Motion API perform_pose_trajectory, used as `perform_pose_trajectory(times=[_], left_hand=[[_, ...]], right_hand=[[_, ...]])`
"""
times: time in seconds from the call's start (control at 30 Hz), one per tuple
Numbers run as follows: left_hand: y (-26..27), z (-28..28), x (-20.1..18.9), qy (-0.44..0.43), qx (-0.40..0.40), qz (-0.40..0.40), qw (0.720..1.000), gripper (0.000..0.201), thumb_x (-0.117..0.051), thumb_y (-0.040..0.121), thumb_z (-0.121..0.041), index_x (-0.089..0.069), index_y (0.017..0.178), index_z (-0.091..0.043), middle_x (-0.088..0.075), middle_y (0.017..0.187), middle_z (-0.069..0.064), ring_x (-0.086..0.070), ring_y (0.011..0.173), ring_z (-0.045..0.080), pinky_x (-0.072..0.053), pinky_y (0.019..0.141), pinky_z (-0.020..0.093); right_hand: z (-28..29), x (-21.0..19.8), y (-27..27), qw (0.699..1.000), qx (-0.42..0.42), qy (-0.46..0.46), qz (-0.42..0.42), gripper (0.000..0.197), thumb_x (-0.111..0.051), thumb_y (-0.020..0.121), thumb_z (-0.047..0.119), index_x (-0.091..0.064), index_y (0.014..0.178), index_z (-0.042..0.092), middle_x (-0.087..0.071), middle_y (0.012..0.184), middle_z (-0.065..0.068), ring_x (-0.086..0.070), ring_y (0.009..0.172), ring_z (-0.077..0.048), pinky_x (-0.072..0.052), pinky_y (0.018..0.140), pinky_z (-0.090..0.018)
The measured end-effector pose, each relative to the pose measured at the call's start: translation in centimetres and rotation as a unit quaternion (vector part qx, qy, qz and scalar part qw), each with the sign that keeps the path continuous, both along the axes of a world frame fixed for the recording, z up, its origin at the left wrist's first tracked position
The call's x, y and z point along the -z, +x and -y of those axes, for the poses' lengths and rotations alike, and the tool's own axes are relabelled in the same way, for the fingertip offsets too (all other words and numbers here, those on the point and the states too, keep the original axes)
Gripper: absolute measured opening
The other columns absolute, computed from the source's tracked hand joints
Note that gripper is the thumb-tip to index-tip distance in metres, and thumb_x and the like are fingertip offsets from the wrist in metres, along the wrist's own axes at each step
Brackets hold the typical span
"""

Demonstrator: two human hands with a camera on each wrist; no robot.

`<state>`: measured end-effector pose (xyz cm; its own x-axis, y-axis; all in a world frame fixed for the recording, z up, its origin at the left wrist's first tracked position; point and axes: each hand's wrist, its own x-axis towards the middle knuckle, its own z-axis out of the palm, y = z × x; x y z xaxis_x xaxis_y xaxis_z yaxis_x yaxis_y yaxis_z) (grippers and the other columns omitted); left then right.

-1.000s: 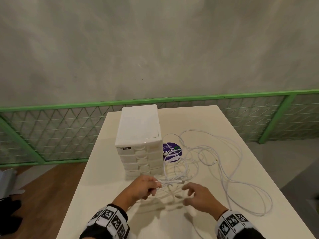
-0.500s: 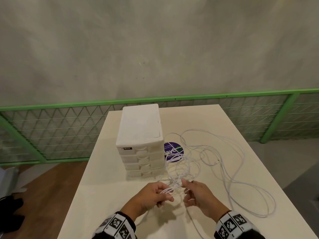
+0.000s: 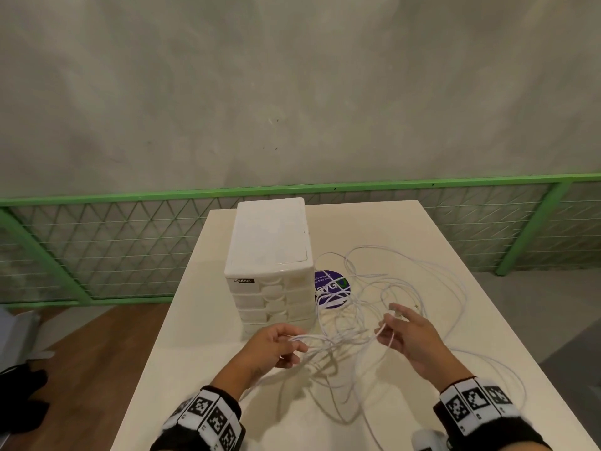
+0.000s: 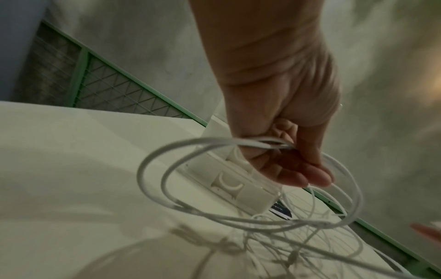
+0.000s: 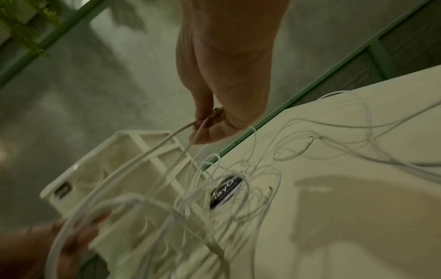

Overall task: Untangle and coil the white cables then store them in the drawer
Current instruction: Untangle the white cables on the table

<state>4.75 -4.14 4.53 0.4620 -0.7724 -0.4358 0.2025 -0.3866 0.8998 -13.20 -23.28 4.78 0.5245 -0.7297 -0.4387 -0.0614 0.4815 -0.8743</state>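
Note:
A tangle of thin white cables (image 3: 364,323) sprawls over the cream table (image 3: 201,320), right of a white drawer unit (image 3: 271,265) whose drawers are shut. My left hand (image 3: 286,346) hovers in front of the unit and grips a couple of cable loops (image 4: 167,169) between thumb and curled fingers. To the right and slightly farther off, my right hand (image 3: 395,330) pinches a strand (image 5: 176,136) between thumb and fingers. The strands stretch taut between the two hands above the table.
A round purple sticker (image 3: 331,288) lies under the cables beside the drawer unit. Long loose loops (image 3: 455,288) reach toward the table's right edge. A green mesh railing (image 3: 97,249) stands behind the table, with wooden floor at the left.
The hands, which met close together half a second ago, have pulled apart. The right hand moved right and away with a strand, while the left kept hold of its loops.

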Motion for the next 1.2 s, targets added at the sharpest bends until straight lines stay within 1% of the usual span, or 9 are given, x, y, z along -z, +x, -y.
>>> perform_pose_trajectory(times=[0.2, 0.3, 0.43, 0.53, 0.7, 0.87, 0.97, 1.07, 1.2], left_hand=[[-0.7, -0.7, 1.6, 0.122, 0.223, 0.131, 0.958, 0.035, -0.061, 0.08, 0.003, -0.07, 0.099, -0.024, -0.068, 0.076, -0.009, -0.058, 0.057, -0.005, -0.044, 0.061, 0.013], [-1.7, -0.5, 2.5, 0.167, 0.298, 0.168, 0.925, 0.045, -0.058, 0.078, 0.002, -0.066, 0.117, -0.02, -0.065, 0.076, -0.009, -0.058, 0.061, -0.006, -0.044, 0.067, 0.009], [-1.8, -0.5, 2.8, 0.196, 0.339, 0.172, 0.904, 0.047, -0.068, 0.077, -0.011, -0.061, 0.122, -0.023, -0.063, 0.089, -0.007, -0.057, 0.091, 0.01, -0.044, 0.091, 0.025], [-1.0, -1.0, 2.9, 0.196, 0.293, 0.137, 0.926, 0.055, -0.072, 0.078, -0.017, -0.053, 0.129, -0.017, -0.061, 0.107, -0.004, -0.057, 0.105, 0.011, -0.041, 0.098, 0.022], [0.5, -1.6, 3.4, 0.207, 0.134, 0.245, 0.938, 0.033, -0.062, 0.086, -0.023, -0.059, 0.118, -0.017, -0.058, 0.107, -0.002, -0.054, 0.097, 0.009, -0.04, 0.074, 0.012], [-1.1, -0.1, 4.3, 0.218, 0.161, 0.315, 0.91, 0.032, -0.058, 0.089, -0.028, -0.058, 0.118, -0.015, -0.058, 0.114, 0.001, -0.05, 0.095, 0.01, -0.037, 0.081, 0.016], [-2.5, 1.8, 4.4, 0.212, 0.166, 0.321, 0.908, 0.038, -0.053, 0.092, -0.028, -0.052, 0.126, -0.013, -0.054, 0.126, 0.005, -0.053, 0.107, 0.017, -0.039, 0.088, 0.021], [-3.5, 4.1, 4.7, 0.205, 0.102, 0.246, 0.942, 0.046, -0.055, 0.091, -0.028, -0.046, 0.132, -0.011, -0.054, 0.129, 0.007, -0.053, 0.117, 0.02, -0.04, 0.089, 0.022], [-4.8, 6.8, 5.2, 0.217, 0.05, 0.143, 0.964, 0.067, -0.059, 0.088, -0.035, -0.029, 0.143, -0.009, -0.046, 0.141, 0.01, -0.048, 0.126, 0.024, -0.039, 0.098, 0.027]], right_hand=[[1.5, -1.7, 0.1, 0.993, 0.03, 0.061, 0.092, 0.017, -0.04, 0.094, -0.001, -0.053, 0.087, 0.006, -0.051, 0.061, -0.007, -0.059, 0.042, -0.015, -0.058, 0.05, -0.031], [1.9, -3.5, 0.1, 0.996, 0.007, 0.045, 0.072, 0.023, -0.038, 0.095, 0.003, -0.05, 0.078, 0.012, -0.043, 0.065, -0.002, -0.039, 0.032, -0.006, -0.036, 0.034, -0.015], [2.6, -5.6, -0.1, 0.998, -0.037, -0.007, 0.049, 0.016, -0.041, 0.095, 0.009, -0.054, 0.087, 0.01, -0.039, 0.065, 0.001, -0.028, 0.032, -0.002, -0.019, 0.03, -0.013], [3.1, -6.9, -0.5, 0.996, -0.077, -0.03, 0.038, 0.011, -0.045, 0.091, 0.003, -0.054, 0.087, 0.009, -0.037, 0.062, 0.003, -0.028, 0.033, -0.002, -0.019, 0.03, -0.013], [2.8, -7.5, -0.8, 0.992, -0.119, -0.051, 0.002, 0.012, -0.045, 0.089, -0.005, -0.056, 0.091, 0.001, -0.037, 0.064, -0.001, -0.036, 0.042, -0.005, -0.028, 0.036, -0.015], [2.0, -7.2, -0.9, 0.993, -0.114, -0.039, 0.004, 0.015, -0.043, 0.094, 0.005, -0.058, 0.091, 0.004, -0.046, 0.068, -0.005, -0.044, 0.044, -0.008, -0.039, 0.04, -0.017], [1.7, -7.1, -1.3, 0.993, -0.119, -0.024, -0.011, 0.019, -0.041, 0.097, 0.022, -0.055, 0.09, 0.01, -0.056, 0.064, -0.008, -0.051, 0.041, -0.015, -0.053, 0.051, -0.032], [1.4, -6.7, -1.9, 0.985, -0.151, -0.049, -0.062, 0.025, -0.04, 0.097, 0.033, -0.057, 0.096, 0.015, -0.047, 0.053, -0.003, -0.032, 0.033, -0.011, -0.038, 0.04, -0.024], [0.3, -4.8, -2.2, 0.976, -0.183, -0.07, -0.097, 0.018, -0.049, 0.094, 0.025, -0.061, 0.101, 0.014, -0.032, 0.045, 0.008, -0.02, 0.037, -0.007, -0.017, 0.035, -0.017]])
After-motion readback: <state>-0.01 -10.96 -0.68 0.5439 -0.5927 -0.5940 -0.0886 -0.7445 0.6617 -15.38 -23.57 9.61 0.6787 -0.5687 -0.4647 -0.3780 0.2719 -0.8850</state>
